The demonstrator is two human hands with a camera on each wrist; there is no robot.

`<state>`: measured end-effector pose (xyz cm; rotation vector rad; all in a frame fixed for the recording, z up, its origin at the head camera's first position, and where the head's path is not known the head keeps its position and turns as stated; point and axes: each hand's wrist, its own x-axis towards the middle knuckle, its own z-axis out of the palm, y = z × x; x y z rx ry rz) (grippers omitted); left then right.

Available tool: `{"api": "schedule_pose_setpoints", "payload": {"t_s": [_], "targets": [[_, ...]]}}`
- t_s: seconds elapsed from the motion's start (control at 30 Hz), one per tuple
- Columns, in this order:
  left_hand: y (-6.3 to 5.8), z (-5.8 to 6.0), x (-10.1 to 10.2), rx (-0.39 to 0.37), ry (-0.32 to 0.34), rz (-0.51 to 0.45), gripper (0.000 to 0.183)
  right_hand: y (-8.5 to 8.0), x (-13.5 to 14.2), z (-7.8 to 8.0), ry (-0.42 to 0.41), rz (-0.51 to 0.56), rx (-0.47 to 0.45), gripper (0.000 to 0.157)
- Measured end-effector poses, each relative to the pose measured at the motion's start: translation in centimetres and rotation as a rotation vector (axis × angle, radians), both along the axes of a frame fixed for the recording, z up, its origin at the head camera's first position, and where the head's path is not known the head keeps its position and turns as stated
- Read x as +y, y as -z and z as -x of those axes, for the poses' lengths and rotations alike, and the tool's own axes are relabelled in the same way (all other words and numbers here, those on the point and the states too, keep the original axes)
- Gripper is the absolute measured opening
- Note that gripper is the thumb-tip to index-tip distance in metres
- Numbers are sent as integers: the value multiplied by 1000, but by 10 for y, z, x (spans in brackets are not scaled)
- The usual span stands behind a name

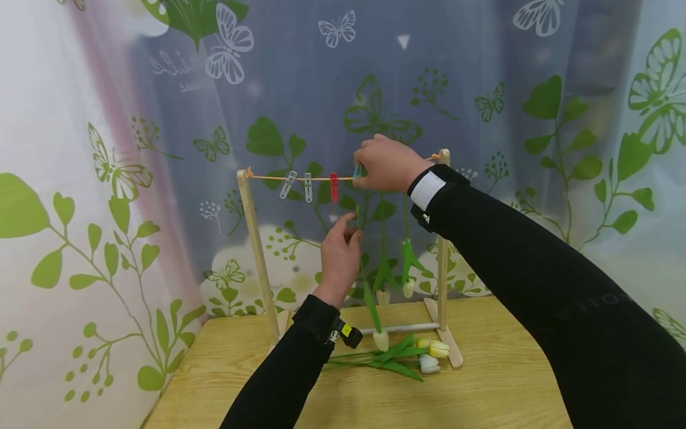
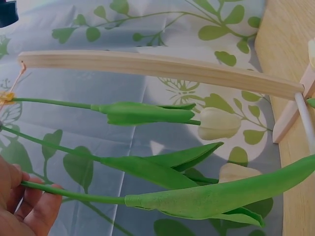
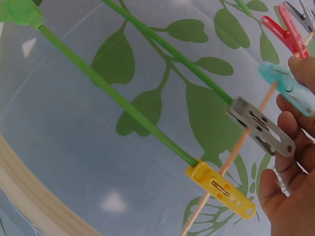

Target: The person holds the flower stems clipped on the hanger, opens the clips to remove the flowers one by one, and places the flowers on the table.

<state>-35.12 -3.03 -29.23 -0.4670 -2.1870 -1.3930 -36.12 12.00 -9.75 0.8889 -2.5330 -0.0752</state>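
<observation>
My right hand [image 1: 393,164] pinches a light blue clothespin [image 3: 290,88] on the orange rope [image 1: 268,177]. Below it, my left hand [image 1: 342,253] holds an artificial tulip [image 2: 221,196] by its green stem, blossom down; its stem end is apart from the blue clothespin. Two more white tulips hang head down to the right, one from a yellow clothespin [image 3: 221,189], the other from a grey clothespin [image 3: 261,128]. To the left on the rope are a red clothespin [image 1: 334,187] and two grey ones.
The rope is tied between two wooden posts [image 1: 257,250] of a stand, joined low down by a pale rod [image 1: 407,328]. Loose tulips [image 1: 399,357] with yellow and white blossoms lie on the wooden table [image 1: 482,381]. A printed curtain [image 1: 300,71] hangs behind.
</observation>
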Motion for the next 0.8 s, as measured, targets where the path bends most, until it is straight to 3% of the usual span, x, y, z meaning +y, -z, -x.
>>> {"api": "schedule_pose_setpoints", "payload": {"t_s": [0.3,0.5,0.8], "targets": [[-3,-3,-3,-36,21,-23,45,7,3,-6,-24,-21,145,46],[-3,-5,-7,-9,12,-11,44,17,1,-18,-95,-34,274,41],[-9,-13,-13,64,-18,9,44,49,4,-28,-119,-9,197,31]]}}
